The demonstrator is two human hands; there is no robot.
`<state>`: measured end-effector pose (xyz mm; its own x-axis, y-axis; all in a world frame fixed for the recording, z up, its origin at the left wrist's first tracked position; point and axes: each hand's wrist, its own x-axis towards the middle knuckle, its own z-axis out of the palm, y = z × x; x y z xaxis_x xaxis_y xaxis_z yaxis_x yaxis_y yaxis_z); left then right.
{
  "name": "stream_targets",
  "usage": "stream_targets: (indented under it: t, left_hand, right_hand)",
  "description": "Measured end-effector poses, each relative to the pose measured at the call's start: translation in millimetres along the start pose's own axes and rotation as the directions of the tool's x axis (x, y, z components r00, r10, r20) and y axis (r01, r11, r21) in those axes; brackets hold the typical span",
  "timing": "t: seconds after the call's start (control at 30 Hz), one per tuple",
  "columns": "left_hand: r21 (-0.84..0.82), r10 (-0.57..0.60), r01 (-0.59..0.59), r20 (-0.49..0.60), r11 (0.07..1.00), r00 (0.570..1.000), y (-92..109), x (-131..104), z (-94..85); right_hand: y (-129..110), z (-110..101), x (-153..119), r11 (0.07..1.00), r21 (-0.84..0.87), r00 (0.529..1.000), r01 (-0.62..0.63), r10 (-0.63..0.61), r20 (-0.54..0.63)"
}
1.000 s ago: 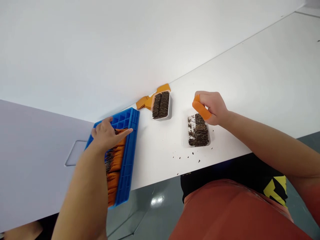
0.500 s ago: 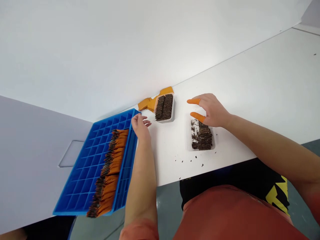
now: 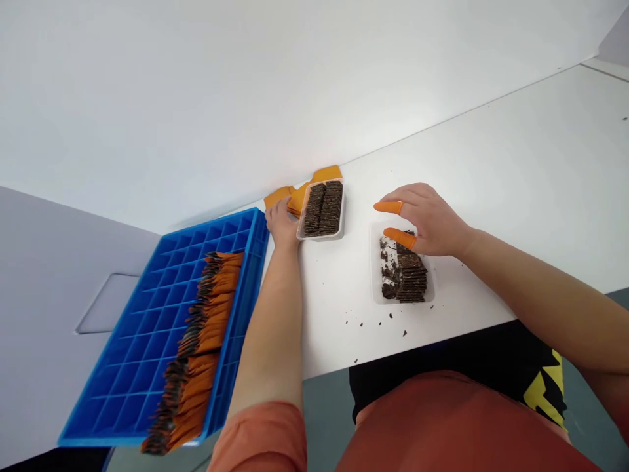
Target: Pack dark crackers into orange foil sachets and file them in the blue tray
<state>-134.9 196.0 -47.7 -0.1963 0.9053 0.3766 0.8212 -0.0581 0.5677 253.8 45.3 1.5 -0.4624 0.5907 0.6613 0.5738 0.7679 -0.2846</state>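
Note:
My left hand (image 3: 282,225) reaches over the flat orange sachets (image 3: 278,195) at the wall, fingers apart and touching or just over the nearest ones. Close to its right side stands a white tub (image 3: 319,238) packed with two rows of thin dark brown slabs (image 3: 322,208). My right hand (image 3: 428,219) hovers at the far edge of a second clear tub (image 3: 376,278), thumb and finger spread, both in orange finger cots (image 3: 399,237). That tub holds one row of dark slabs (image 3: 411,275) and loose crumbs; nothing shows between the fingers.
A blue compartment tray (image 3: 132,357) lies at the left, with a long row of filled orange sachets (image 3: 206,347) along its right side. Dark crumbs (image 3: 390,316) are scattered on the white table (image 3: 334,288). A white wall (image 3: 246,98) rises behind.
My left hand has moved from the blue tray's corner forward to the orange sachets. My right hand stays over the clear tub, fingers still apart. The view has shifted slightly.

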Motion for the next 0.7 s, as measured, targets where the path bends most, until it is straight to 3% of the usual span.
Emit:
stream_targets:
  t: [0.27,0.57,0.7]
  left_hand:
    - [0.053,-0.165,0.162,0.052,0.985,0.985,1,8,5.6]
    - [0.009,-0.117,0.116,0.043,0.993,0.992,0,15,6.8]
    - [-0.083,-0.031,0.03,-0.002,0.996,1.0,-8,11,7.4]
  right_hand:
    - [-1,1,-1,1.0,-0.024,0.999,0.016,-0.017,-0.032]
    - [-4,1,-1,1.0,0.029,1.0,0.0,-0.001,0.008]
    - [-3,-2,-1,1.0,0.02,1.0,0.018,-0.018,-0.017]
